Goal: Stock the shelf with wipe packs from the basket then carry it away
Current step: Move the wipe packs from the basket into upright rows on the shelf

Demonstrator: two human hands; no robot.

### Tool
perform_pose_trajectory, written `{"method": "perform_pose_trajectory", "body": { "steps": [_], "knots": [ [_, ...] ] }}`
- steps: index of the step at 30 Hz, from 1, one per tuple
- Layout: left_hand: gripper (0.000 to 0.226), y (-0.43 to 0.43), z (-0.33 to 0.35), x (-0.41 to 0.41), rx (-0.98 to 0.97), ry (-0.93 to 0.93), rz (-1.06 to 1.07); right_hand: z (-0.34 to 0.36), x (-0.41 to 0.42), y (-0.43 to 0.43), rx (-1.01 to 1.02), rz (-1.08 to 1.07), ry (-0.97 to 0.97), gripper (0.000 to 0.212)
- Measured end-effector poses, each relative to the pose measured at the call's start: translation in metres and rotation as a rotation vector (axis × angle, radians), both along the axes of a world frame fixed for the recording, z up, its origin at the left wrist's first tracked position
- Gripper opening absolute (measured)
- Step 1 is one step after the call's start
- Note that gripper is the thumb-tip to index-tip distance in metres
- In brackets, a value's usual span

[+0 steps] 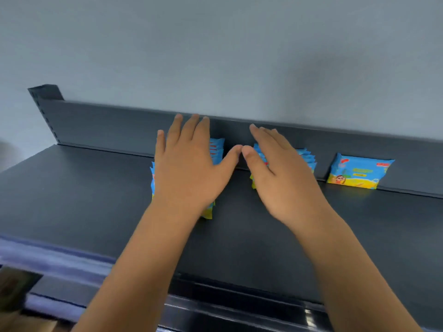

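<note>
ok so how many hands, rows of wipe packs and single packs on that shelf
bare hands: 2, left hand and right hand
rows of blue and yellow plastic wipe packs: 2, left row and middle row
single blue and yellow wipe pack: 1
total: 5

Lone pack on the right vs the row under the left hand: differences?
The lone pack is single; the left row holds several. The lone pack shows its whole face; the left hand hides most of the left row. Both: blue-yellow, standing on the shelf.
</note>
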State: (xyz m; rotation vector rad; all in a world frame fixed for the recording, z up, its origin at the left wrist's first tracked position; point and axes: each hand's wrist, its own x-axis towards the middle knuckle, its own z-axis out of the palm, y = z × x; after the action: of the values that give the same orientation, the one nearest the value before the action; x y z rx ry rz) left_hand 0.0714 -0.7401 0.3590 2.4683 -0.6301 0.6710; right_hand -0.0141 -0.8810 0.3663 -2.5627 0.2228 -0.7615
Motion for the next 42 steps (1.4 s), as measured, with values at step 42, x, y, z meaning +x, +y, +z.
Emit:
{"method": "perform_pose_trajectory", "body": {
  "steps": [42],
  "knots": [
    [0.043, 0.667, -0.307, -0.079, -0.487, 0.778, 1.294, -0.272, 0.175, 0.648, 0.167, 1.043, 1.037, 0.038]
  ]
}}
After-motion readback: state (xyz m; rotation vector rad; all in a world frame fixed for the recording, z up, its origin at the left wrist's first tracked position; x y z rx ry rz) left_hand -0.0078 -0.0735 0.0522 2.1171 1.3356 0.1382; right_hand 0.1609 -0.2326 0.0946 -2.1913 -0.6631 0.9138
